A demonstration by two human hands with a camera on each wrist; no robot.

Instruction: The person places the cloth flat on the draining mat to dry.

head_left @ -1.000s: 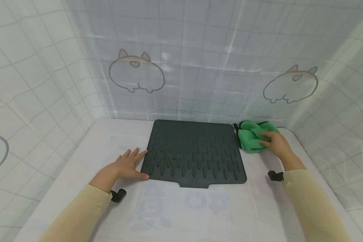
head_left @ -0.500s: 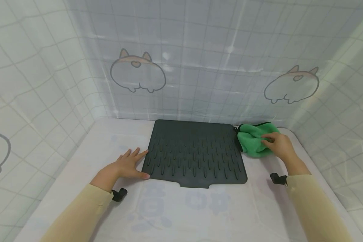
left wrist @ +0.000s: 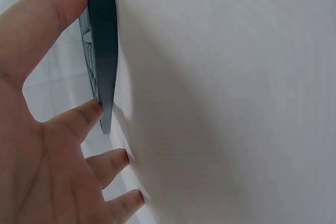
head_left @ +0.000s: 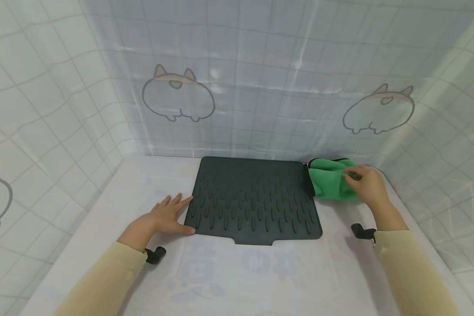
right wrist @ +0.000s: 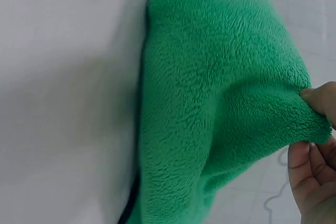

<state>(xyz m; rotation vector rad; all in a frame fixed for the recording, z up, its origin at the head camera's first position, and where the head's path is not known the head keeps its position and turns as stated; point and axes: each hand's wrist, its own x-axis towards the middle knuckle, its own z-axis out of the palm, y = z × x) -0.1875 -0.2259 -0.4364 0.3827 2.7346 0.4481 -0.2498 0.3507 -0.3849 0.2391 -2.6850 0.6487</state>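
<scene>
A dark grey ridged mat [head_left: 253,199] with a small tab at its front edge lies flat on the table. My left hand [head_left: 163,217] rests at the mat's left side, fingers spread; the thumb and index finger touch its edge, also in the left wrist view, where the mat [left wrist: 103,51] shows edge-on. At the mat's right side is a fluffy green cloth [head_left: 329,182] with black trim. My right hand [head_left: 367,184] pinches its upper part between thumb and fingers. In the right wrist view the cloth [right wrist: 210,77] is pulled up to a peak at the fingertips.
A white cloth with faint prints covers the table [head_left: 237,281]. White grid-patterned curtains with cartoon animal drawings [head_left: 178,96] hang close behind the table and along both sides. A small black camera mount [head_left: 156,255] sits at the left wrist, and a similar mount [head_left: 363,231] at the right.
My right hand has shifted slightly right, and the green cloth's folds have changed, with its front face now smoother and raised. My left hand and the mat have stayed put.
</scene>
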